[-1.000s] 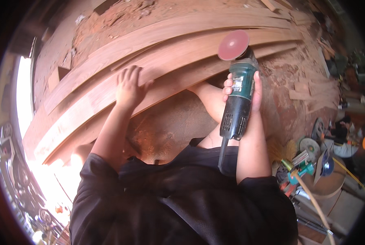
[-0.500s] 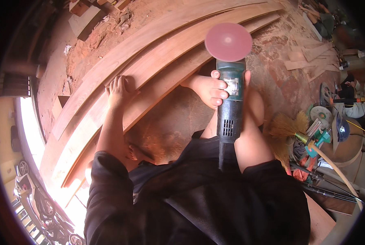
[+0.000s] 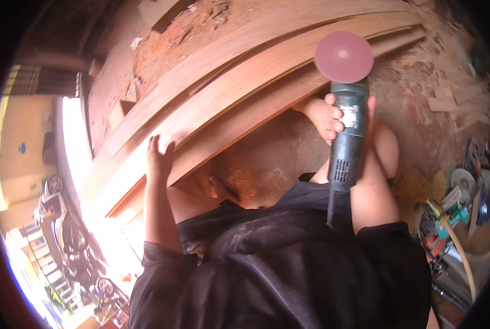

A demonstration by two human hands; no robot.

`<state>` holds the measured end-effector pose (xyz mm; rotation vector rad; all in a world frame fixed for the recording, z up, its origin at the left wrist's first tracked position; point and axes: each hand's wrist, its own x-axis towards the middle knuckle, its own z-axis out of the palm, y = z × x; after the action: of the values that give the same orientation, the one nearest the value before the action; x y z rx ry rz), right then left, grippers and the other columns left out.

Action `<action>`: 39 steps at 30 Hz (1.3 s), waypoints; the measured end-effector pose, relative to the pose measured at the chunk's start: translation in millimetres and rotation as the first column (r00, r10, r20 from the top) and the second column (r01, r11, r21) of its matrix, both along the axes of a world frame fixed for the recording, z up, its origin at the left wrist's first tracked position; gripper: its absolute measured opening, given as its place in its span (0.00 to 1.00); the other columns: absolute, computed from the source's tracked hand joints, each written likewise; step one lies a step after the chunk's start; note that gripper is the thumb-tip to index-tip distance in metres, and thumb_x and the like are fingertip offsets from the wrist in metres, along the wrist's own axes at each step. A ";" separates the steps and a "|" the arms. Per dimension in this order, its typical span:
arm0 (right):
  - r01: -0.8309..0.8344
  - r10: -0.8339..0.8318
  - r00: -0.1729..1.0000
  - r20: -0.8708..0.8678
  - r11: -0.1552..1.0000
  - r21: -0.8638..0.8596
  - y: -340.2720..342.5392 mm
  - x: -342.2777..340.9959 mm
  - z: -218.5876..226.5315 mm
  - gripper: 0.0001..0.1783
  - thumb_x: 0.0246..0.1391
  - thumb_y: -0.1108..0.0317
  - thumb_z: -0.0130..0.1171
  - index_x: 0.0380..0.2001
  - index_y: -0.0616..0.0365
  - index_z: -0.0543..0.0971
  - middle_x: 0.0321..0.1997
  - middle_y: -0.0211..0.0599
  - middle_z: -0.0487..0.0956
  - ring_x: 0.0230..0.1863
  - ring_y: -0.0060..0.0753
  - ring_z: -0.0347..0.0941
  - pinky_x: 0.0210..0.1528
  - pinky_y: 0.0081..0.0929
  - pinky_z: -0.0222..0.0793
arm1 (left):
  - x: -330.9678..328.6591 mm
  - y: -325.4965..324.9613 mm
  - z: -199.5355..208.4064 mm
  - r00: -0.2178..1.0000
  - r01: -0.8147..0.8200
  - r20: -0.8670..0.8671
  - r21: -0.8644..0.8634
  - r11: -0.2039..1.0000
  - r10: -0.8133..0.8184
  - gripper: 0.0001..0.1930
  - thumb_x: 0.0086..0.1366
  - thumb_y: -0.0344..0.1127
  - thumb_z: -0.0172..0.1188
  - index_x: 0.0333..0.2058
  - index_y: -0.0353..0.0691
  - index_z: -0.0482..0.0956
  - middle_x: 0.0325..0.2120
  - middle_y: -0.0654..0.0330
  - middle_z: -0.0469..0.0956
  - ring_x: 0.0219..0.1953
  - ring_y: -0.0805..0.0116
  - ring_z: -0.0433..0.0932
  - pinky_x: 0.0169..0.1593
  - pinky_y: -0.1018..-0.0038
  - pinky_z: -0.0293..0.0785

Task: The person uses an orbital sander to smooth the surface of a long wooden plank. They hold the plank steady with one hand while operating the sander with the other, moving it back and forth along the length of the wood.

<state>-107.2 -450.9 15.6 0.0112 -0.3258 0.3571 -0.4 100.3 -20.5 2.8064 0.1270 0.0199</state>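
My right hand (image 3: 331,118) is wrapped around the body of a dark green and black angle grinder (image 3: 347,151). Its round reddish sanding disc (image 3: 344,56) faces up at the far end, and the cord end points back toward my lap. My left hand (image 3: 160,156) has its fingers apart over the near left part of a long curved wooden board (image 3: 223,101); whether the fingertips touch the wood I cannot tell. Another curved board (image 3: 201,77) lies beyond it, and a lower one (image 3: 223,134) sits on the near side.
Reddish dust and debris (image 3: 198,27) lie behind the boards. Thin wood offcuts (image 3: 456,104) are scattered at the far right. A broom (image 3: 420,186), a grey disc (image 3: 463,181) and other tools crowd the right side. Motorbikes (image 3: 64,219) stand outside at left.
My left hand has lifted and slid back toward the near end of the boards, its fingers spreading. My view has swung left; the grinder stays in my right hand.
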 end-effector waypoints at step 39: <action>-0.185 -0.219 0.932 -0.288 0.396 -0.899 51.3 41.5 46.8 0.32 0.69 0.40 0.61 0.49 0.64 0.77 0.37 0.45 0.83 0.35 0.40 0.85 0.35 0.36 0.86 | -133.0 -240.4 55.2 0.554 0.662 -0.001 -0.606 0.441 -0.832 0.31 0.78 0.54 0.54 0.76 0.59 0.63 0.42 0.46 0.84 0.41 0.41 0.85 0.45 0.50 0.81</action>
<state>-65.7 -399.6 62.4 -1.0586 0.3065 0.4709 -133.4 -140.1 34.7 2.0054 -0.9466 -0.5779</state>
